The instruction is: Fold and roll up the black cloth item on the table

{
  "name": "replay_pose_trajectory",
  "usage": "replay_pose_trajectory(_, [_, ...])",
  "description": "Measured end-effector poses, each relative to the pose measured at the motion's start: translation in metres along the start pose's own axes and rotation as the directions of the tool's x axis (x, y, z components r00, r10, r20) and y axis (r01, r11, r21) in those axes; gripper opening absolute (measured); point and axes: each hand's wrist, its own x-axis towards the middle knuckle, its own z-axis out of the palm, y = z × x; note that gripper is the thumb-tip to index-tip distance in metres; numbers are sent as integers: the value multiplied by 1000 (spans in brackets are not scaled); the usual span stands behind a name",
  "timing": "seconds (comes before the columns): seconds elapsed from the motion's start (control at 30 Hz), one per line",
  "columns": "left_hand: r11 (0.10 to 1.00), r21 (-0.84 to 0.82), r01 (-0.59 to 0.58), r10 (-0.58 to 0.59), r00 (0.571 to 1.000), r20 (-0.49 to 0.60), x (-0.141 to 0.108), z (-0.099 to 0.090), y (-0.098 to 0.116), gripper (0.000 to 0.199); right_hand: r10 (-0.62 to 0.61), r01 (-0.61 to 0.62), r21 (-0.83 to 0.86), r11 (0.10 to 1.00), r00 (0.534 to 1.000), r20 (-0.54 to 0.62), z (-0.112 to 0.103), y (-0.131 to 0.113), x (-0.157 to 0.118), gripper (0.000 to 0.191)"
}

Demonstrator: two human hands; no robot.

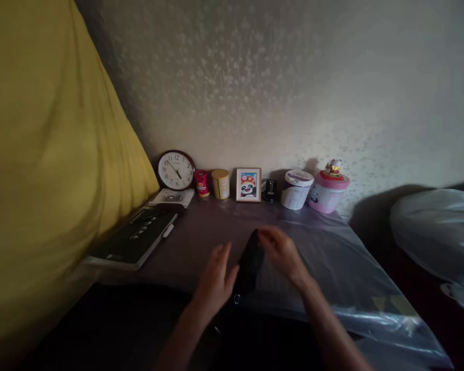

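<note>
A dark, elongated object that looks like a folded compact umbrella (250,263) slants up and away over the near part of the table, with a small pale ring at its lower end. My right hand (284,252) pinches its upper tip between bent fingers. To its left is my left hand (215,278), with the fingers apart and nothing seen in them. The thumb comes close to the dark object's side; whether it touches is unclear. Both hands are slightly blurred, and dim light hides the object's detail.
Along the wall stand a clock (177,170), a red can (202,184), a yellow canister (220,184), a framed panda picture (248,185), a small black item (270,190), a white tub (297,189) and a pink-lidded tub (328,193). A dark green book (137,237) lies left, beside a yellow curtain (62,154).
</note>
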Motion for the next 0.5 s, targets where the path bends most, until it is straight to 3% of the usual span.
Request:
replay_pose_trajectory(0.07, [978,137,160,-188,957,220,-16,31,-8,64,67,-58,-127,990,995,67,30,15,-11,21])
replay_pose_trajectory(0.1, [954,195,228,-281,904,322,-23,43,-10,70,120,-102,-210,972,990,78,43,21,-16,22])
replay_pose_trajectory(0.2, [938,198,284,-342,847,407,-34,63,-4,80,218,-154,-424,892,970,106,70,27,-30,26])
replay_pose_trajectory(0.3, [911,169,375,-410,796,446,-32,65,4,80,211,-114,-551,827,971,116,78,25,-34,21])
replay_pose_trajectory(0.4, [906,159,392,-420,796,436,-28,65,7,77,176,-79,-587,805,978,109,79,26,-32,10])
replay_pose_trajectory(0.5, [901,177,397,-432,780,452,-27,64,8,75,173,-117,-503,856,983,66,78,30,-30,13])
